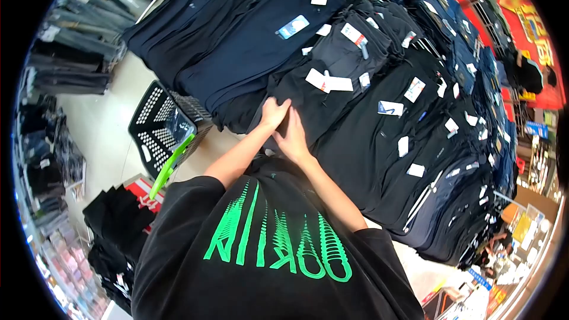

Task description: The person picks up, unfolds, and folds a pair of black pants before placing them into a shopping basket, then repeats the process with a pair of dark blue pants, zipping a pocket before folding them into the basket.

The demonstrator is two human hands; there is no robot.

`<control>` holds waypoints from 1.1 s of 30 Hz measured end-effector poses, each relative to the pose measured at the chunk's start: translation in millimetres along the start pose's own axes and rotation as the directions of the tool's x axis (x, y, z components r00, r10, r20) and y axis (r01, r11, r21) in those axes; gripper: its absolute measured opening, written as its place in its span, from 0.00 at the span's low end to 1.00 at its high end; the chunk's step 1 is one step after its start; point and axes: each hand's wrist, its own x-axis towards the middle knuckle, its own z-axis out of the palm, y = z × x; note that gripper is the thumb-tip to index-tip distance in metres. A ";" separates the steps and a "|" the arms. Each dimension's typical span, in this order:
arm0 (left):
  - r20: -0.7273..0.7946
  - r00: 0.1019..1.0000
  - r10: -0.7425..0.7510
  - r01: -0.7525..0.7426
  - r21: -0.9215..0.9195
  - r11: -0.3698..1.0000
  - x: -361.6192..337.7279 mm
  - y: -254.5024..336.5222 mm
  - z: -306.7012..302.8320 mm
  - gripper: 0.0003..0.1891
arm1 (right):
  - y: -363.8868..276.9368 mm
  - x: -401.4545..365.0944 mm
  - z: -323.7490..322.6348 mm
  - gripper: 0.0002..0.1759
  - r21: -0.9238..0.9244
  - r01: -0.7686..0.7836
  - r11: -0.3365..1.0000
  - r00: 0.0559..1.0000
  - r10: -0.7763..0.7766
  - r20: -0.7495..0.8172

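My left hand is closed on a fold of the black trousers, at the near edge of a rack of dark trousers. Close beside it, my right hand holds the same dark cloth between thumb and fingers. Part of the fingers is hidden by the fabric. White paper tags lie on the trousers just beyond my hands. Dark grey trousers with a red-and-white tag are farther up, and navy trousers hang to the left.
A black shopping basket with a green handle stands on the floor at left. Folded black clothes are stacked at lower left. Jeans hang at far left, and more black trousers fill the rack to the right.
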 end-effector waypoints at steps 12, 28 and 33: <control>0.249 0.901 0.355 -0.048 -0.756 0.653 -162.3 136.8 -63.3 0.14 | -31.5 -54.6 -97.1 0.33 0.785 -0.088 0.613 0.979 0.200 -0.045; 0.192 0.948 0.253 0.110 -0.946 0.306 -189.5 93.0 -256.0 0.14 | -163.0 -32.0 65.3 0.24 0.622 0.063 0.781 0.995 -0.004 -0.095; -0.107 0.967 0.233 -0.160 -0.962 0.221 -186.6 73.3 -308.3 0.14 | -216.6 -28.9 102.5 0.24 0.834 0.011 0.552 0.989 -0.131 0.073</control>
